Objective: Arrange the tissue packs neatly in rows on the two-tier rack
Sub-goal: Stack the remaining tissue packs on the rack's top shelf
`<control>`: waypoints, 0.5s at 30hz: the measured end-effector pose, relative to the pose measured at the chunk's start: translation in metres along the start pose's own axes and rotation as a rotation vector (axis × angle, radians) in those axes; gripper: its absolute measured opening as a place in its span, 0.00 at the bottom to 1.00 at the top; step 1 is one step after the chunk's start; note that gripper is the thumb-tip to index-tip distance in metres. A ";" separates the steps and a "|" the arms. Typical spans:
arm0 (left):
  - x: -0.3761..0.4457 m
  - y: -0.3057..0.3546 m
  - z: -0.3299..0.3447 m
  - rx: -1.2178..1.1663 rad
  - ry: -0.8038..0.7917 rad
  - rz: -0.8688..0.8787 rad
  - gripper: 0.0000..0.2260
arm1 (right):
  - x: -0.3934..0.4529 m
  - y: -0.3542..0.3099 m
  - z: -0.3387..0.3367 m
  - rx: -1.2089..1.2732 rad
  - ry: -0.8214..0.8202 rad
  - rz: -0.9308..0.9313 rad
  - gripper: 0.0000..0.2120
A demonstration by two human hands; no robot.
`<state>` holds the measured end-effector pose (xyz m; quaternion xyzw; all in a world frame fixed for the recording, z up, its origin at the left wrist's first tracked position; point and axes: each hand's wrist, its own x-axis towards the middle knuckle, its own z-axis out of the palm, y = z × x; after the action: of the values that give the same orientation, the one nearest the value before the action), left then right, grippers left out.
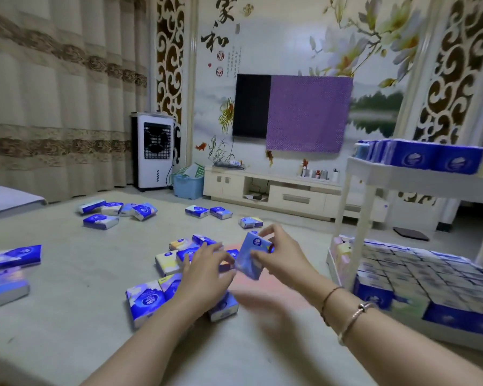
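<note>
My right hand [283,253] grips a blue tissue pack [250,257], held tilted above the floor. Just left of it, my left hand [207,270] hovers with spread, relaxed fingers over a cluster of loose packs [151,298]; its fingertips are near the held pack, contact unclear. More blue-and-white packs lie scattered across the floor at left [13,257] and farther back [101,221]. The white two-tier rack [354,174] stands at the right. Rows of packs fill its bottom tier [418,274], and a row stands on its top tier [430,160].
A white TV cabinet [285,195] runs along the far wall under a television partly covered by a purple cloth [307,112]. An air cooler [155,150] and a blue basket [187,186] stand at back left. A mattress edge [9,199] lies at far left.
</note>
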<state>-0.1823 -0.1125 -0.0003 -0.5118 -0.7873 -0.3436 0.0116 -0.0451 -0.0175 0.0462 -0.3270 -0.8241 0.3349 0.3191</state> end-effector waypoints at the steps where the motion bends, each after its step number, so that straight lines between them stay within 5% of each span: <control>1: -0.002 0.010 -0.002 -0.057 0.035 0.014 0.06 | -0.004 -0.009 -0.016 -0.013 0.032 -0.051 0.13; 9: -0.004 0.141 -0.040 -0.374 0.139 0.215 0.06 | -0.062 -0.050 -0.157 -0.102 0.232 -0.369 0.11; 15: 0.003 0.273 -0.060 -0.396 0.145 0.567 0.21 | -0.103 -0.049 -0.264 -0.040 0.642 -0.486 0.11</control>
<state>0.0186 -0.0775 0.1908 -0.6766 -0.5292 -0.5081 0.0629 0.1962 -0.0320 0.2029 -0.2167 -0.7421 0.1142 0.6239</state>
